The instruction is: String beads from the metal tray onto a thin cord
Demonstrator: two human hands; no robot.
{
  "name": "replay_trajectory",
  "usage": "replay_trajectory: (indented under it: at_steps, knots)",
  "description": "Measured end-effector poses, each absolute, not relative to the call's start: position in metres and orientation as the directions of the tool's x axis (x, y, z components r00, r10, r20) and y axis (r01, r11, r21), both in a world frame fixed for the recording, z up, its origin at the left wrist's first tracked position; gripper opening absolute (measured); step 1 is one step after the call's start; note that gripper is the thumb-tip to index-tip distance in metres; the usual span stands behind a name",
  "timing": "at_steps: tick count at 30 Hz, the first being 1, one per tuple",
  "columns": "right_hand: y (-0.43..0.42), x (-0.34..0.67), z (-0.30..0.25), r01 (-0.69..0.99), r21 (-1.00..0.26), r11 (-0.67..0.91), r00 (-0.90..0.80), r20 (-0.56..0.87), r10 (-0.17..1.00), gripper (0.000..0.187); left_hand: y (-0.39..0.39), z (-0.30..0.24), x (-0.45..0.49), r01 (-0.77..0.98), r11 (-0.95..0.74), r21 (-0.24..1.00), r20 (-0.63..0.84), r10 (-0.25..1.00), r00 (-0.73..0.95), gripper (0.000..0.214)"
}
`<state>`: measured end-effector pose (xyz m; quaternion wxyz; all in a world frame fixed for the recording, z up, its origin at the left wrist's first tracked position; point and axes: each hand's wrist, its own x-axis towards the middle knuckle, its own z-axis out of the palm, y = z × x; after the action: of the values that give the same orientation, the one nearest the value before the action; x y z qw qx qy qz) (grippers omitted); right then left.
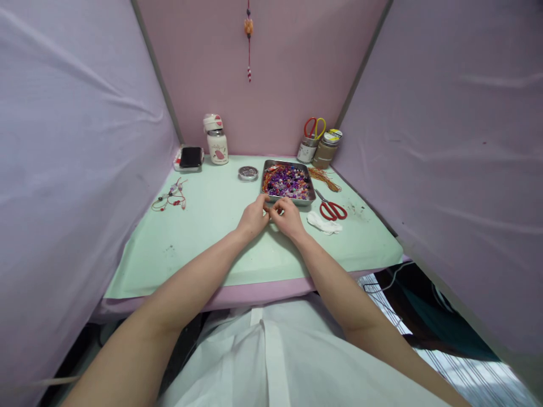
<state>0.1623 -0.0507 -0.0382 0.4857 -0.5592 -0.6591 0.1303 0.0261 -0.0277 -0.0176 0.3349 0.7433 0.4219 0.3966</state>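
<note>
My left hand (255, 216) and my right hand (287, 217) meet at the near edge of a metal tray (292, 201). Both have their fingers pinched together, fingertips close to each other. Whatever they hold between them is too small and hidden to name. Purple, orange and clear beads (289, 180) fill the tray just beyond the hands. Right of my right hand lie a crumpled white cloth (324, 223) and scissors with red handles (333, 211). A bundle of orange-brown cords (326, 180) rests by the tray's right side.
A round shallow container (248, 173) stands left of the tray. Beaded strings (171, 195) lie at the left. Along the back are a black-topped box (190, 158), a white bottle (218, 146), a scissors jar (307, 150) and a brown jar (326, 151). A beaded cord (249, 42) hangs on the wall.
</note>
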Motion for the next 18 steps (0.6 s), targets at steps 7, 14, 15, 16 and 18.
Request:
replay_trajectory:
  at_steps: [7, 14, 15, 16, 18]
  knots:
    - [-0.051, 0.163, -0.034, 0.545, -0.742, 0.390, 0.113, 0.526, 0.843, 0.016, -0.024, -0.019, 0.024, 0.311, -0.393, 0.865, 0.309, 0.908, 0.284, 0.034]
    - [-0.049, 0.165, -0.037, 0.521, -0.765, 0.379, 0.120, 0.505, 0.855, 0.015, -0.014, -0.024, 0.022, 0.181, -0.231, 0.956, 0.186, 0.953, 0.238, 0.034]
    - [-0.048, 0.165, -0.037, 0.521, -0.765, 0.378, 0.119, 0.503, 0.856, 0.015, -0.012, -0.026, 0.022, 0.156, -0.216, 0.964, 0.175, 0.955, 0.240, 0.034]
    - [-0.048, 0.165, -0.037, 0.524, -0.764, 0.376, 0.116, 0.501, 0.857, 0.015, -0.011, -0.028, 0.022, 0.133, -0.203, 0.970, 0.166, 0.955, 0.244, 0.034]
    - [-0.047, 0.165, -0.037, 0.536, -0.759, 0.369, 0.111, 0.497, 0.861, 0.014, -0.010, -0.030, 0.023, 0.096, -0.182, 0.979, 0.153, 0.956, 0.251, 0.034]
